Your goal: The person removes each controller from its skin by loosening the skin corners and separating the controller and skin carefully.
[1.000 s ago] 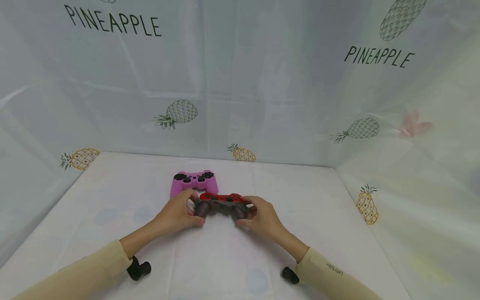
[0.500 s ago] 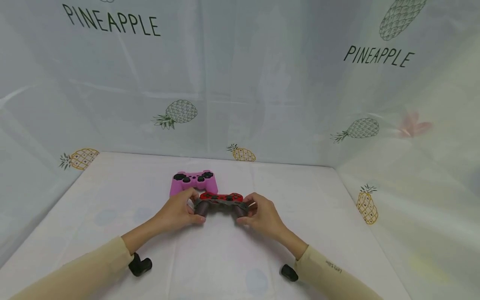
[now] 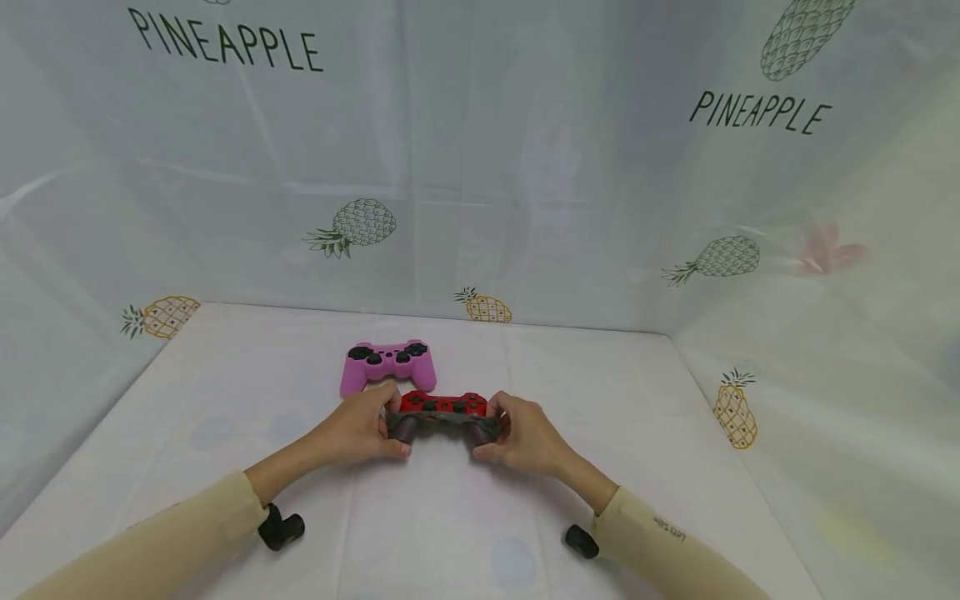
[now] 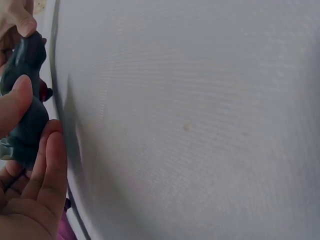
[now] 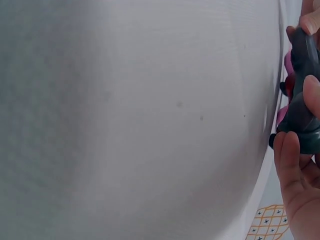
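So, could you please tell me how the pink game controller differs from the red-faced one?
The pink game controller has pink grips; the red-faced game controller has dark ones. The pink one lies on the table, while the red-faced one is held by the left hand and the right hand. The pink one is farther from the person than the red-faced one. Both have two grips and dark thumbsticks.

"Room to pass?"
"Toward the worktop's (image 3: 607, 392) far right corner; from the near edge, between left sleeve (image 3: 150, 542) and right sleeve (image 3: 660, 542)."
"What blocks?"
"The red controller (image 3: 445, 404), then the pink controller (image 3: 388, 364), nearer the far edge."
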`<state>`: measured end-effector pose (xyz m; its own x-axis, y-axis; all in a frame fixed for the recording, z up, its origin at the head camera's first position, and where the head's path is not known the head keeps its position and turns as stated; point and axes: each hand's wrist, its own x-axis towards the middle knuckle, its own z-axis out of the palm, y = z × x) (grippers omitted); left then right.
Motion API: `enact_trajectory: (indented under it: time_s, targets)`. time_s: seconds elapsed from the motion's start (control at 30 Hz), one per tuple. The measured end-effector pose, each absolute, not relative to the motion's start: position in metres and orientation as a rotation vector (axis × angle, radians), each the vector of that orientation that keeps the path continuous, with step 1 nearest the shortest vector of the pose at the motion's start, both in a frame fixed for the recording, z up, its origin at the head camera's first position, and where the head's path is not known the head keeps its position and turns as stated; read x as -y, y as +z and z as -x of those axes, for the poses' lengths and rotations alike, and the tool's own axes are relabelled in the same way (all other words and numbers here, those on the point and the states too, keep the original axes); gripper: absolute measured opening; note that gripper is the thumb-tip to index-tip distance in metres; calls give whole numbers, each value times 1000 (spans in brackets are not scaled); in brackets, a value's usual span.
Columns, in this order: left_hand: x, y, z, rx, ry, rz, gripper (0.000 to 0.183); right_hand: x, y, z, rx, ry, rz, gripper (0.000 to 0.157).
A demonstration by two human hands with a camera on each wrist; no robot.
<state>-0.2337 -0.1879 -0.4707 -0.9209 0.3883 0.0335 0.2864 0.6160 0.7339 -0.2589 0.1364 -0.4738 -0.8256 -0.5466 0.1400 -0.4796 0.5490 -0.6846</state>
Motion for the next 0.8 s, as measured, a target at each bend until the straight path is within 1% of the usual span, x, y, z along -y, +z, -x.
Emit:
enact_trajectory:
  time_s: [0.2,0.4,0.5,0.67,0.8]
  targets:
    - [186,-471,235,-2713,1185,-557,55,-137,-472,258,-2700,-1111,865,45]
    - [185,-467,239,-2628,1318,-430,53,-139,-472,259,-2688,-1116,848,44]
    - [184,-464,240,-2575,1360,-371,53,-138,-473,259,-2688,-1143,796,45]
    - [178,-461,237,-2594,1303,-326,56,-136,-473,257,-2687,-1186,688,48]
    - [177,-461,233,-2618,1294,-296,57,-134,-472,256,-2689,-1191,671,48]
